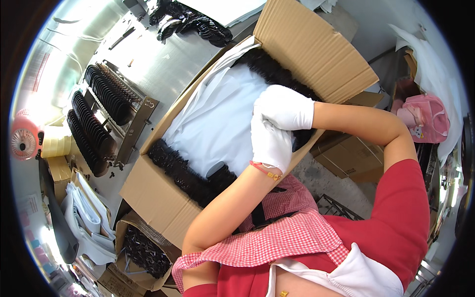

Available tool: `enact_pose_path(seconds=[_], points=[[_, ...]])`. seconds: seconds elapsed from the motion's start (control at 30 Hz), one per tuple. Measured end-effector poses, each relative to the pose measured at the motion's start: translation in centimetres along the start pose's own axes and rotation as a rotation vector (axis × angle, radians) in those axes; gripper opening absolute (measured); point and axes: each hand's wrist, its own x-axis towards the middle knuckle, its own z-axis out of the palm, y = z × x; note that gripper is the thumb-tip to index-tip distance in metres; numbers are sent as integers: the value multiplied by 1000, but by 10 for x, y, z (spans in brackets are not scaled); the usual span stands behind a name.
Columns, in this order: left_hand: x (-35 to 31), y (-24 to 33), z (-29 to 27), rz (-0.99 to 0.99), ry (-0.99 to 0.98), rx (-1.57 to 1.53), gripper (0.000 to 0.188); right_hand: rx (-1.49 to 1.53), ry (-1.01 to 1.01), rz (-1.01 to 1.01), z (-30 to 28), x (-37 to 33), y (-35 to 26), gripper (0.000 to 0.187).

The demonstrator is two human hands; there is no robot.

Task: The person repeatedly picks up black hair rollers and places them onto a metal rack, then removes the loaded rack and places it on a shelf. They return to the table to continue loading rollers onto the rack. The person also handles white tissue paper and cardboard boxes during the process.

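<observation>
My left hand (272, 142), in a white glove, is held over the right side of an open cardboard box (166, 200). Pressed against it is my right hand (286, 106), also white-gloved, its fingers curled in. Both hands look closed at the place where they meet. What they hold there, if anything, is hidden. Under and beside them, white sheeting (217, 119) lies in the box. Black, ridged pieces (173, 163) are packed in rows along the near end, and more black pieces (267, 64) fill the far end.
Left of the box, a metal rack (136, 131) on the steel table carries rows of black, rounded pieces. Black glossy parts (193, 24) lie at the back. A pink fan (24, 136) stands far left. Another carton (143, 247) of dark parts sits below; a pink bag (428, 119) is at right.
</observation>
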Motion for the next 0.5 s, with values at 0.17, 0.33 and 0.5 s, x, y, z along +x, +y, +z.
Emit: enact_pose_path(seconds=[0.17,0.33,0.5], points=[[-9,24,20,-192,-6,-463,35,-110,13,9,16,-18,9,18],[-76,86,42,144,231,400,43,-120,29,-63,11,-14,7,22],[-152,197,6,1153,586,1386,22,-576,-137,-120,-22,22,-30,20]])
